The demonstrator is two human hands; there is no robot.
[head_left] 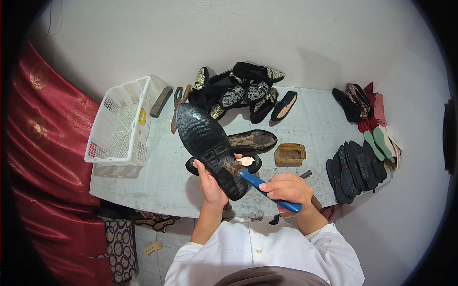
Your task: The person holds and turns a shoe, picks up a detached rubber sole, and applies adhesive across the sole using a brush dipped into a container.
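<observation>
My left hand (211, 186) grips a long black shoe sole (202, 131) by its heel end, tilted up with the treaded face toward me. The toe part looks glossy. My right hand (287, 192) is closed around the blue handle of a brush (255, 182). Its bristles touch the sole near the heel, and blur hides their exact edge. Behind the sole lies a dark shoe (255, 141) with its worn brown underside up. A second dark shoe (256, 163) is partly hidden by the brush and sole. The small yellowish tray (290, 155) stands right of them.
A white plastic basket (119, 124) stands at the left, beside a whetstone-like block (161, 102) and pincers (178, 97). Black shoes with patterned toes (234, 95) are piled at the back. Stacked black soles (355, 169) and coloured pieces (379, 143) lie right, near the wall.
</observation>
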